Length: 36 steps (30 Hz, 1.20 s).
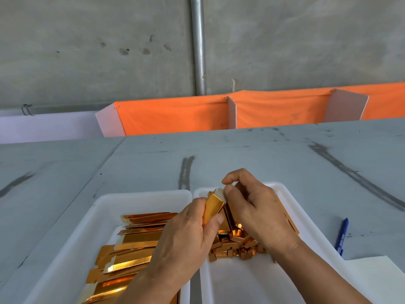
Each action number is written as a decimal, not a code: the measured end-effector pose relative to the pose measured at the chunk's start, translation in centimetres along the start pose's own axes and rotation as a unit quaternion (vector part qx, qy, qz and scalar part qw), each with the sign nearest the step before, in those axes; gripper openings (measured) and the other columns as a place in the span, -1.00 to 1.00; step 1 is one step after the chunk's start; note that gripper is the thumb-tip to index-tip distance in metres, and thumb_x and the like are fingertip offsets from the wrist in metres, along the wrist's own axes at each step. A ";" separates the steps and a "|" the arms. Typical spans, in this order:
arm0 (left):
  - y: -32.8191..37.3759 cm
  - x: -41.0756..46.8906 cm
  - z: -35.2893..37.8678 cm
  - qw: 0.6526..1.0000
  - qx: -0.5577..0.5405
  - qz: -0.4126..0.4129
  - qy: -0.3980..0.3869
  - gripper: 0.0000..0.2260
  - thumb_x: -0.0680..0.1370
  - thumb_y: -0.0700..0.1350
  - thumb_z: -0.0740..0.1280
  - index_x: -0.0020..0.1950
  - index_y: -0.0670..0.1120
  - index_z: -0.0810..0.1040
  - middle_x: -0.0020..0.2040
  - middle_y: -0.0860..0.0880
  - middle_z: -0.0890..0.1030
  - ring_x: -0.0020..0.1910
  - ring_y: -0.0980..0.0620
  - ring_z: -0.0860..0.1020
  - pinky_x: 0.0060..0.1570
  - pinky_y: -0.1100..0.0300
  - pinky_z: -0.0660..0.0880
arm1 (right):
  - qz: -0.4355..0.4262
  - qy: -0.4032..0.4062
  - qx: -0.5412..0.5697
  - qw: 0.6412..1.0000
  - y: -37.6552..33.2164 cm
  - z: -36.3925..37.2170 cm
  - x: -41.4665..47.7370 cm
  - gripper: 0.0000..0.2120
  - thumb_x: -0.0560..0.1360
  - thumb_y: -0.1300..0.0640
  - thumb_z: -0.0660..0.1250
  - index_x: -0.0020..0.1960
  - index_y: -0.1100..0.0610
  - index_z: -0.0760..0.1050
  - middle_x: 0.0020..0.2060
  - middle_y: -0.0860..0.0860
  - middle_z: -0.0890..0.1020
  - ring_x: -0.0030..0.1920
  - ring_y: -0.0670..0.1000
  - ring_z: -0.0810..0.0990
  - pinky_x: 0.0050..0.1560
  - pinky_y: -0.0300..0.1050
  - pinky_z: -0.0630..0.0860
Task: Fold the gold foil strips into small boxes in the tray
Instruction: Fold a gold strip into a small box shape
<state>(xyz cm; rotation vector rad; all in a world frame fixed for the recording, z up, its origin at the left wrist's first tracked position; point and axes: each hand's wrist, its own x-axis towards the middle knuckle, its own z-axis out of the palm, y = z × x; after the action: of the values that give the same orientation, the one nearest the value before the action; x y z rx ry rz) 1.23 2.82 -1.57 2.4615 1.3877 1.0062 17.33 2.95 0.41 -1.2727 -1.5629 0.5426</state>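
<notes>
From the head camera, your two hands meet at about 6 o'clock in the picture, low over the seam between two white trays on the grey table (241, 154). Your left hand (186, 233) has its fingers curled round the gold foil strip (213, 206), thumb laid along its lower side, so the half-folded piece stands tilted with its upper end toward 1 o'clock. Your right hand (256, 207) pinches the white end flap (220, 192) at that upper end between thumb and forefinger; the other fingers are bent in under the palm, and you cannot tell from here whether they touch anything. The strip is held in the air just above the near rim of the right tray (241, 281), touching neither tray as far as the picture shows. At 8 o'clock from your hands, the left tray (105, 207) holds the stack of flat strips (133, 240), lying crosswise and overlapping, partly hidden under your left wrist. At 5 o'clock from the strip, under your right hand, the heap of folded boxes (236, 242) sits in the right tray. Out at 3 o'clock, a blue pen (341, 236) lies on the table beside that tray, its lower end just beside a white sheet of paper (377, 279). Toward 12 o'clock, beyond the table edge, an orange cloth (175, 115) hangs between white panels, and a metal pipe (198, 44) runs up the concrete wall
</notes>
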 end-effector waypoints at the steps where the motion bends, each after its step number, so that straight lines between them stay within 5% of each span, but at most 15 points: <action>1: 0.0 0.0 0.0 1.000 0.000 0.002 -0.005 -0.58 0.48 0.34 -0.08 0.18 0.15 0.30 -0.25 0.21 0.38 -0.25 0.25 0.46 -0.26 0.49 0.35 | -0.005 0.003 -0.003 1.000 0.1 0.0 0.1 -0.84 0.61 0.06 0.25 0.01 -0.21 0.53 -0.29 -0.05 0.57 -0.32 -0.08 0.54 -0.36 -0.30 0.47; 6: -0.1 0.0 0.2 1.000 0.015 0.003 -0.019 -0.49 0.45 0.37 -0.12 0.26 0.15 0.27 -0.22 0.28 0.33 -0.23 0.27 0.45 -0.29 0.53 0.33 | -0.010 -0.008 -0.013 1.000 -0.2 0.2 0.2 -0.81 0.53 0.10 0.42 -0.10 -0.22 0.62 -0.06 -0.16 0.55 -0.06 -0.16 0.55 -0.07 -0.40 0.48; 15: -0.3 0.2 -0.1 1.000 0.005 -0.016 0.022 -0.52 0.48 0.31 -0.05 0.24 0.08 0.34 -0.24 0.22 0.37 -0.27 0.24 0.45 -0.30 0.48 0.35 | 0.018 -0.064 0.048 0.997 -0.5 0.2 0.0 -0.81 0.56 0.12 0.36 -0.01 -0.13 0.71 0.10 -0.30 0.54 -0.06 -0.24 0.59 -0.16 -0.35 0.51; 18: -0.2 0.2 -0.2 0.999 0.009 -0.021 0.034 -0.48 0.47 0.31 -0.06 0.26 0.05 0.35 -0.26 0.22 0.36 -0.31 0.23 0.44 -0.30 0.50 0.34 | 0.092 -0.079 0.175 0.977 -0.7 0.6 0.1 -0.83 0.56 0.14 0.39 -0.06 -0.07 0.73 0.09 -0.23 0.60 -0.26 -0.08 0.61 -0.19 -0.21 0.54; 21: 0.0 0.3 -0.2 0.999 0.012 -0.024 0.040 -0.40 0.43 0.36 -0.13 0.26 0.06 0.34 -0.28 0.22 0.35 -0.33 0.24 0.42 -0.29 0.50 0.34 | 0.133 -0.082 0.227 0.961 -0.6 0.8 0.3 -0.83 0.56 0.14 0.37 -0.07 -0.02 0.73 0.05 -0.07 0.67 -0.25 0.09 0.58 -0.20 -0.15 0.52; 26: -0.2 0.2 -0.1 0.998 0.020 -0.041 0.044 -0.37 0.39 0.40 -0.13 0.29 0.09 0.30 -0.26 0.22 0.36 -0.29 0.28 0.43 -0.33 0.50 0.35 | 0.143 -0.113 0.243 0.953 -0.8 0.8 0.0 -0.82 0.59 0.08 0.33 -0.02 -0.04 0.72 -0.17 0.07 0.72 -0.35 0.00 0.53 -0.25 -0.20 0.50; 30: 0.0 0.2 -0.4 0.998 0.010 -0.029 0.050 -0.43 0.44 0.38 -0.07 0.24 0.06 0.35 -0.32 0.20 0.34 -0.35 0.26 0.42 -0.26 0.52 0.35 | 0.143 -0.042 0.291 0.945 -0.9 0.2 0.3 -0.79 0.63 0.06 0.26 0.07 -0.10 0.67 -0.20 0.06 0.70 -0.40 -0.05 0.55 -0.33 -0.24 0.52; 33: 0.1 0.0 -0.4 0.999 0.004 -0.013 0.043 -0.51 0.46 0.38 -0.05 0.15 0.08 0.34 -0.35 0.20 0.30 -0.33 0.29 0.43 -0.29 0.51 0.33 | 0.202 -0.001 0.345 0.917 -0.6 -0.2 0.8 -0.75 0.66 0.14 0.20 0.04 0.08 0.66 -0.23 0.12 0.66 -0.42 -0.05 0.57 -0.45 -0.20 0.52; 36: 0.1 -0.1 -0.4 1.000 0.000 0.001 0.024 -0.62 0.46 0.38 -0.05 0.04 0.14 0.24 -0.35 0.18 0.30 -0.33 0.27 0.42 -0.31 0.45 0.34 | 0.251 -0.048 0.355 0.899 -0.3 0.1 0.9 -0.71 0.65 0.13 0.21 -0.08 0.18 0.67 -0.29 0.14 0.62 -0.40 -0.01 0.55 -0.46 -0.21 0.50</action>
<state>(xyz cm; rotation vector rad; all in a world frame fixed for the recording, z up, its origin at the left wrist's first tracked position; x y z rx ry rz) 1.03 2.62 -1.32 2.4548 1.3983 1.0740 17.12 3.64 1.00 -1.0561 -0.9325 1.3793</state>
